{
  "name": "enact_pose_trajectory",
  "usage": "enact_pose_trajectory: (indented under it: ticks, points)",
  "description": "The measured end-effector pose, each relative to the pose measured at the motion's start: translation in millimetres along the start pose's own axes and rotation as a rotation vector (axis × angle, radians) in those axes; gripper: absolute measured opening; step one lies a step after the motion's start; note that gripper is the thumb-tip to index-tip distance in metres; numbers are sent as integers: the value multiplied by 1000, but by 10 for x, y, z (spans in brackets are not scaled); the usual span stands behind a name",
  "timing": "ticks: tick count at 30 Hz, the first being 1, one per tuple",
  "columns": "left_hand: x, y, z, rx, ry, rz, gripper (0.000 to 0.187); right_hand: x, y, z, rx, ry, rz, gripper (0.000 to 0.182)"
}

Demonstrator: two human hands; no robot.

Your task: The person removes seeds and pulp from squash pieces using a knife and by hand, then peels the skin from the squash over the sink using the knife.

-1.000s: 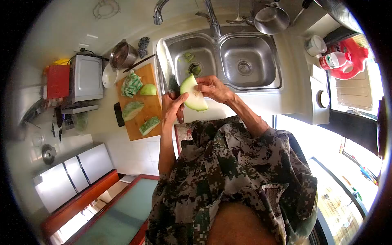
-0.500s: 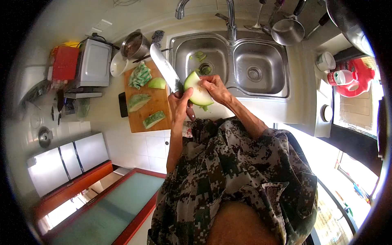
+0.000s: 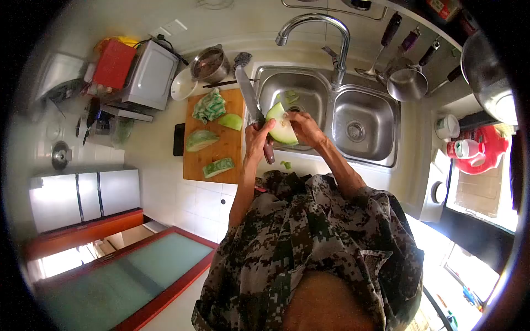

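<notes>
Two hands point(image 3: 255, 140) point(image 3: 307, 129), one knife point(image 3: 250, 96), one cutting board point(image 3: 231, 144), two sink basins point(image 3: 313, 99) point(image 3: 375, 140)

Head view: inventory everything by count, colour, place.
Melon wedge: one, pale green, near centre
Knife: one, silver, beside wedge
Cutting board: one, brown, left
Melon pieces: three, green, board
Crumpled bundle: one, green-white, board
Double sink: one, silver, ahead
Peelings: several, green, in sink
Faucet: one, silver, behind sink
Pot: one, silver, beyond board
Bowl: one, white, beside pot
Camouflage garment: one, green-grey, worn
Left hand: one, bare, holding knife
Right hand: one, bare, at wedge
</notes>
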State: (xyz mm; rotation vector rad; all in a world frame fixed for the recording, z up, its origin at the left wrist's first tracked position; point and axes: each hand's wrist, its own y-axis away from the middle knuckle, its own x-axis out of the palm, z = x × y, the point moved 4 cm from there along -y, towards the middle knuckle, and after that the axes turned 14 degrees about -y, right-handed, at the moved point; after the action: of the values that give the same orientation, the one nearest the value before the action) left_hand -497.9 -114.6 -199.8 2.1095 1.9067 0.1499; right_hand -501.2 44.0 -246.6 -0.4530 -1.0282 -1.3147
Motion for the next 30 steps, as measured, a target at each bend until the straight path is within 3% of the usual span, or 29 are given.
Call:
enact_pose_trajectory:
  ticks: [5,11,12,13,14,16,17,19,21,28,29,30]
  points:
    - [-99,-104,144,-54,61,14,32,188,-19,127,59,365,79,25]
    - [-144,-6,229,24,29,67,32,165,-96,-56,-19,206,56,37]
    - [-157,22,172,31,-16,58,33,223,-17,17,-31,425,-5,38]
    - [-176,47,310,-101,-10,105,34,354,51,114,-49,658,-32,38]
    - [-213,98,438,-215,2,125,36,291,33,55,-62,618,50,39]
    - [-176,158,294,-147,-123,11,35,348,83,83,-53,611,94,39]
    - [-151,186,215,-118,-189,-48,34,-47,-88,-52,-75,495,155,37]
    - [-67,35,470,10,-96,61,35,-98,-68,-13,-27,472,167,33]
    - [-95,349,72,-37,-33,87,35,-57,-56,-53,27,326,184,29]
    - [-138,203,424,76,-34,34,31,84,-15,-106,-65,465,81,13]
    - [-163,177,473,66,-28,46,31,70,-51,-100,-64,616,54,13]
    - [-198,153,541,68,-54,-104,31,-1,-66,-68,-61,763,2,14]
